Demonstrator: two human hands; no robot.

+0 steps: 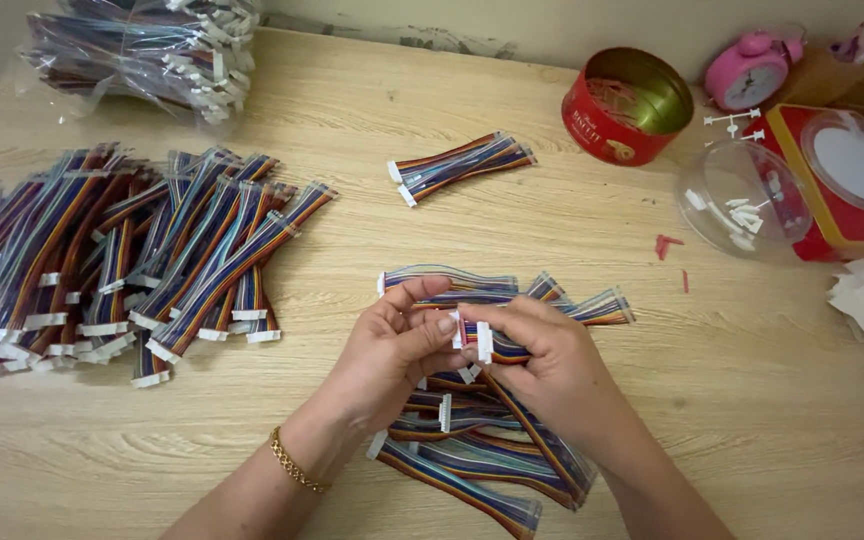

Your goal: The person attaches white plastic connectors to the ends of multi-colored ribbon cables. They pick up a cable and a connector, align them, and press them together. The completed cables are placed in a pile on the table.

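My left hand [392, 350] and my right hand [542, 360] meet over the middle of the wooden table [592, 230]. Between their fingertips they pinch the white connector ends [474, 337] of short rainbow ribbon cables. My left wrist wears a gold bracelet [295, 464]. Under and around my hands lies a loose heap of the same ribbon cables [472, 440], some fanning out behind my fingers [592, 305].
A large spread of ribbon cables [122, 260] covers the left side. A clear bag of more cables [152, 45] sits at the far left corner. A small bundle [460, 163] lies alone. At the right are a red round tin [627, 105], a pink alarm clock [749, 70], a clear plastic lid [742, 200] and a red box [842, 180].
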